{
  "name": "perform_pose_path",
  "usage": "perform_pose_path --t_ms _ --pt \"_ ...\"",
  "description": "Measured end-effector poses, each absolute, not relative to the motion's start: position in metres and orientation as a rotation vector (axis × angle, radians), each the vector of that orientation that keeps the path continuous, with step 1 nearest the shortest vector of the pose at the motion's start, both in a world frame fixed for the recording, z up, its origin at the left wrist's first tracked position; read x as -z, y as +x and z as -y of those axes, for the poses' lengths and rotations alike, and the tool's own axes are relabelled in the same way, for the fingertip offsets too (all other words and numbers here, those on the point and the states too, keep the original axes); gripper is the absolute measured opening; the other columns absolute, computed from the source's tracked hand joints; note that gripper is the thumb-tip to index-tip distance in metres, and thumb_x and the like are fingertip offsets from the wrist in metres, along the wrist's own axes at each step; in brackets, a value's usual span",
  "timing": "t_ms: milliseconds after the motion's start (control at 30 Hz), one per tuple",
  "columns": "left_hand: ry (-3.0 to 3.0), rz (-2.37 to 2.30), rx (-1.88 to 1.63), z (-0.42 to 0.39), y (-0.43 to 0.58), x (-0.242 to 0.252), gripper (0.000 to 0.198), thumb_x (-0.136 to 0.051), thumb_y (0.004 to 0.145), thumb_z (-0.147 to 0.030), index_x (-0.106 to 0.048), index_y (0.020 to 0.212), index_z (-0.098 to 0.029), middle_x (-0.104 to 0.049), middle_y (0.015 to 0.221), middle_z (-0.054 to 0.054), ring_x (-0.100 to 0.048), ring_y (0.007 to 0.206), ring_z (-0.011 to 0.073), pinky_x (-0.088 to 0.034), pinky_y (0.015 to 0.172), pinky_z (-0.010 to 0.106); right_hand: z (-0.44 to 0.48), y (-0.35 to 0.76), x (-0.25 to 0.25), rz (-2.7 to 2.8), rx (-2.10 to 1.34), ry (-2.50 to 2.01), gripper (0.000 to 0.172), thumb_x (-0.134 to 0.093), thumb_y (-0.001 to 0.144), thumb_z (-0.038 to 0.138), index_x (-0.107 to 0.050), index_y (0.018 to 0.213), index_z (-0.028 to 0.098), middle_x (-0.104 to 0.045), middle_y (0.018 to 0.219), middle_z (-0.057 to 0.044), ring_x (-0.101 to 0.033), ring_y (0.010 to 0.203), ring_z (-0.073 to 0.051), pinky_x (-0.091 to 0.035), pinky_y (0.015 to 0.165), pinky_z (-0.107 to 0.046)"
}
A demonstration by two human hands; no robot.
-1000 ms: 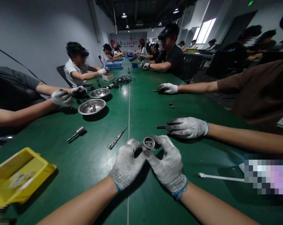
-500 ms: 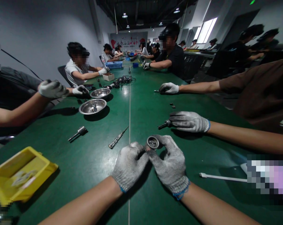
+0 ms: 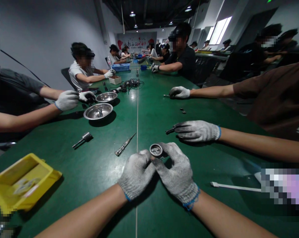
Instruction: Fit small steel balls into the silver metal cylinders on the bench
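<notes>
Right hand [image 3: 175, 172] pinches small round metal housing [image 3: 156, 150] by its rim, just above green table [image 3: 90, 172], near centre; left hand [image 3: 137, 173], fingers curled, touches its left edge. Likely stiff, light, slick; rim grip safest.

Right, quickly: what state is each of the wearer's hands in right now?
Left hand: closed, fingertips pinching the edge of the round metal part.
Right hand: closed, holding the same part from the other side.
</notes>
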State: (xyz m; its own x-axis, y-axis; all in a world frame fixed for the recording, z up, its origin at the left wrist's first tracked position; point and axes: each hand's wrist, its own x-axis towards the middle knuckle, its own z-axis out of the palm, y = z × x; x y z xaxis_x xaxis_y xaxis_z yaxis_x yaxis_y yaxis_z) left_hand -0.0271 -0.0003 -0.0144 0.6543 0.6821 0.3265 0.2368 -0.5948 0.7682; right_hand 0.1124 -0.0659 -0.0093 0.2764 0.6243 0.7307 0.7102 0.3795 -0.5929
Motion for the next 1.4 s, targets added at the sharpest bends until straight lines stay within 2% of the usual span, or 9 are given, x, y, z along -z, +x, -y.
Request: perform_pose_path --t_ms 133,433,500,633,933,1033,1200,1333,1400 --pt "2.149 -0.601 -0.837 0.0 -0.027 0.017 0.022 -0.055 0.098 -0.028 -0.076 0.096 -0.02 -0.075 0.093 0.008 -0.072 0.086 0.0218 -0.058 0.081 0.032 0.066 0.113 0.009 1.425 0.087 -1.288 0.023 -0.065 0.098 0.041 -0.071 0.106 0.02 -0.07 0.089 -0.006 -0.067 0.081 -0.022 -0.056 0.07 -0.034" --pt "2.183 -0.738 -0.892 0.006 -0.025 0.007 0.01 -0.065 0.091 -0.027 -0.072 0.09 -0.02 -0.073 0.091 0.006 -0.071 0.086 0.0215 -0.06 0.085 0.034 0.067 0.112 0.007 1.373 0.154 -1.295 0.019 -0.069 0.095 0.039 -0.07 0.101 0.021 -0.069 0.087 -0.005 -0.067 0.08 -0.022 -0.056 0.069 -0.034" --pt "2.127 -0.805 -0.967 0.007 -0.027 0.003 0.014 -0.067 0.091 -0.028 -0.073 0.1 -0.02 -0.075 0.098 0.007 -0.072 0.092 0.0221 -0.06 0.088 0.036 0.067 0.112 0.006 1.375 0.148 -1.303 0.02 -0.07 0.094 0.04 -0.071 0.101 0.021 -0.07 0.087 -0.006 -0.067 0.081 -0.023 -0.056 0.071 -0.036" --pt "2.015 -0.87 -1.06 0.009 -0.029 -0.002 0.047 -0.071 0.088 -0.027 -0.064 0.134 -0.022 -0.076 0.121 0.007 -0.073 0.107 0.0226 -0.06 0.096 0.036 0.066 0.112 0.005 1.365 0.139 -1.326 0.02 -0.07 0.093 0.04 -0.072 0.101 0.021 -0.071 0.089 -0.007 -0.067 0.084 -0.024 -0.057 0.074 -0.039" --pt "1.774 -0.699 -0.875 0.004 -0.025 -0.023 0.032 -0.068 0.087 -0.023 -0.071 0.119 -0.02 -0.078 0.114 0.006 -0.074 0.104 0.0222 -0.059 0.096 0.036 0.062 0.114 0.009 1.348 0.016 -1.385 0.03 -0.065 0.096 0.047 -0.073 0.107 0.02 -0.075 0.094 -0.009 -0.071 0.087 -0.025 -0.058 0.076 -0.038" --pt "1.561 -0.723 -0.819 -0.002 -0.027 -0.033 0.03 -0.073 0.083 -0.027 -0.073 0.111 -0.017 -0.077 0.102 0.007 -0.072 0.089 0.0198 -0.059 0.079 0.032 0.06 0.116 0.011 1.326 0.003 -1.376 0.033 -0.056 0.101 0.047 -0.072 0.112 0.02 -0.077 0.102 -0.011 -0.072 0.096 -0.027 -0.059 0.084 -0.04" --pt "1.3 -0.802 -0.807 -0.021 -0.039 -0.059 0.047 -0.079 0.074 -0.034 -0.072 0.116 -0.014 -0.072 0.093 0.007 -0.058 0.066 0.0116 -0.041 0.053 0.02 0.057 0.119 0.014 1.261 -0.053 -1.41 0.031 -0.048 0.103 0.04 -0.072 0.108 0.021 -0.075 0.094 -0.008 -0.073 0.092 -0.025 -0.06 0.082 -0.04" --pt "1.597 -0.934 -0.822 -0.046 -0.064 -0.088 0.052 -0.078 0.077 -0.042 -0.071 0.119 -0.014 -0.072 0.096 0.006 -0.056 0.068 0.013 -0.04 0.055 0.022 0.055 0.119 0.016 1.227 -0.082 -1.43 0.027 -0.052 0.1 0.036 -0.072 0.107 0.021 -0.074 0.091 -0.007 -0.072 0.088 -0.025 -0.059 0.076 -0.039" --pt "1.918 -1.073 -0.791 -0.061 -0.082 -0.102 0.045 -0.074 0.081 -0.043 -0.072 0.114 -0.013 -0.073 0.105 0.007 -0.061 0.084 0.0182 -0.049 0.073 0.026 0.055 0.119 0.017 1.22 -0.084 -1.435 0.025 -0.053 0.099 0.035 -0.072 0.106 0.021 -0.074 0.09 -0.007 -0.071 0.086 -0.024 -0.059 0.076 -0.038"
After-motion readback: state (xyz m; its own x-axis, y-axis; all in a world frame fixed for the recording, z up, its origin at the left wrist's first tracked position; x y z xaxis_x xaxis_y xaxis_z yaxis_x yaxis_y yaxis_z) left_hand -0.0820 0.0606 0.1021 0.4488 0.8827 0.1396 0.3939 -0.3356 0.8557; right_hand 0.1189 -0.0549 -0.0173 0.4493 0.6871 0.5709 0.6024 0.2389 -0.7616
